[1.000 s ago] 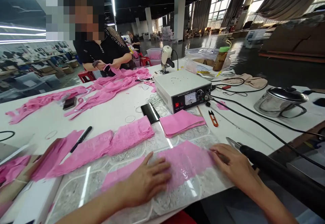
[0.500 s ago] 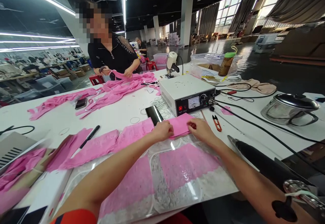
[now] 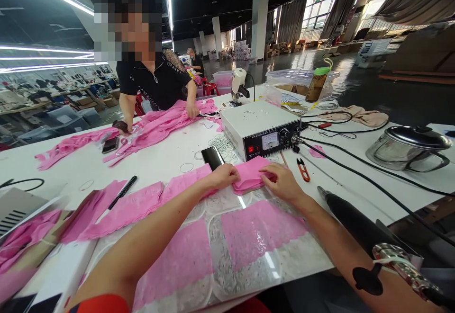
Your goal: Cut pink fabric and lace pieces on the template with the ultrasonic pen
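— Where's our stack of pink fabric pieces point(image 3: 250, 174)?
— Before the white control box point(image 3: 261, 128); our left hand point(image 3: 223, 176) and right hand point(image 3: 282, 182) pinch its edges.
— Light and floppy, we'd say; lift one corner.

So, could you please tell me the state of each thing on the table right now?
Stack of pink pieces: flat, left hand and right hand both on it.
Snips: lying shut, untouched.
Pot: lid on.
Bottle: upright, capped.
Pen: lying flat.
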Motion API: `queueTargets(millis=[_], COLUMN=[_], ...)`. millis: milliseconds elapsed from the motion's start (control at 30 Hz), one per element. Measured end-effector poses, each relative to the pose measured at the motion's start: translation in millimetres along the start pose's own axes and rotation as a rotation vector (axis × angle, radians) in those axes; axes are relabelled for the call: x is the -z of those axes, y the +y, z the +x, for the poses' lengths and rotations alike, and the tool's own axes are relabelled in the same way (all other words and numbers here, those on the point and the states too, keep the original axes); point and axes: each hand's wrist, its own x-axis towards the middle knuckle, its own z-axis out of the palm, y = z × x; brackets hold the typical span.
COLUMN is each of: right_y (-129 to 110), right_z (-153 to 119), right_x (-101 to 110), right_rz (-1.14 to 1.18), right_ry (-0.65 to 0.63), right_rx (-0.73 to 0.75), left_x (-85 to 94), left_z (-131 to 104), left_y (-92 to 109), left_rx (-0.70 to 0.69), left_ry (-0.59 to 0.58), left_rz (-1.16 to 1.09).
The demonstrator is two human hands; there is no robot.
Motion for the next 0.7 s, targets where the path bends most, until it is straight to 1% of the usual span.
queueTargets(millis=[67,133,267,367,433,533,600,667,700], right_y=[-5,-6,3,9,7,0,-6,-10,-11], right_z=[0,1,7,2,-9,-38,-62,-84,-93], right_x=[0,-1,2,10,19,35,44,50,52], right_rz=[-0.036,-0.089,-0.196,-0.239,-0.235,-0.208,-0.239,-0.254,-0.256], right_ry=[0.010,0.025,0.069,0.076,0.044,-0.038,-0.052,-0.042,-0.041], right_rx=[0.040,0.046,-0.018,-0.045,-0.022,0.083,0.273,0.388,0.417], left_x=[4.7,10.9,25.6,29.9,25.4,8.2,-6.7,-20.4,-26.1], left_z=[1,2,-2,-14,-27,-50,-66,-79,-85], left_y=[0,1,8,15,17,20,22,24,25], left_rx=[-0.007,-0.018,-0.056,-0.074,-0.075,-0.071,-0.074,-0.085,-0.093], left_ry=[-0.005,-0.010,-0.002,-0.007,-0.035,-0.095,-0.142,-0.192,-0.213], left_rz=[-0.019,-0.036,-0.087,-0.141,-0.171,-0.189,-0.186,-0.178,-0.174])
